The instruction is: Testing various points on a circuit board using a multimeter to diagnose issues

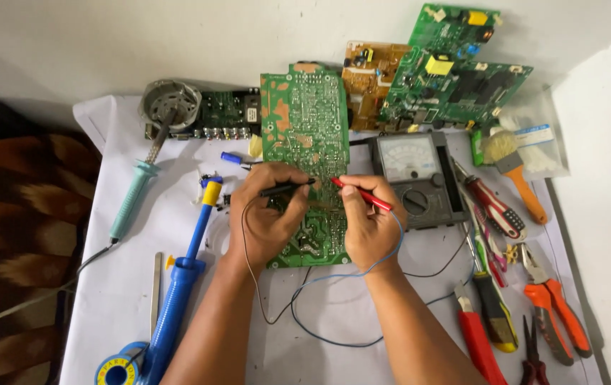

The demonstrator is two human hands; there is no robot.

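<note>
Both forearms bare — no sleeves, rings or watch on the left hand (266, 214) or right hand (369, 224).

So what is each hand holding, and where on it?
Left hand pinches the black probe mid-shaft; right hand grips the red probe mid-shaft.

circuit board (305, 121): green | probes: black (285, 189), red (366, 195) | desoldering pump (177, 292): blue, yellow tip | pliers (555, 306): orange | tabletop (334, 321): white
</note>
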